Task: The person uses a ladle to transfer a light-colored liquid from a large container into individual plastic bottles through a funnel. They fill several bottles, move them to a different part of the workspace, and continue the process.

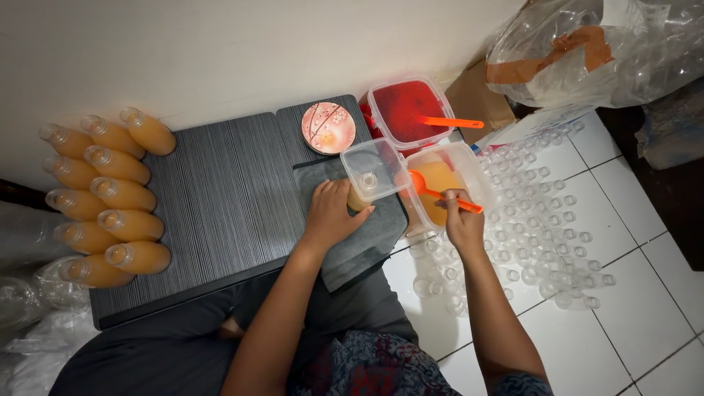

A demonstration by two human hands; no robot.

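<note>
Two hands busy here, both the person's own. Left hand is wrapped round a small bottle w/ orange juice in it, standing upright on the dark cloth at the near right corner of the black table; a clear funnel-ish tub sits on the bottle's mouth. Right hand has its grip closed on the handle of an orange ladle, scoop end resting in the juice tub on the floor, just beside the table's right edge.

Looks like the filling step imo: ladle is loading up, pour not begun. Next move prob needs a level lift so nothing drips on the way over, then a slow tip into the funnel while the left hand keeps the bottle steady.

Empty clear bottles cover the white tiled floor to the right. Filled bottles lie in rows along the table's left edge. Farther back: a round pink lid at the far edge, a tub of red stuff w/ another orange spoon, and a big plastic bag of bottles.
</note>
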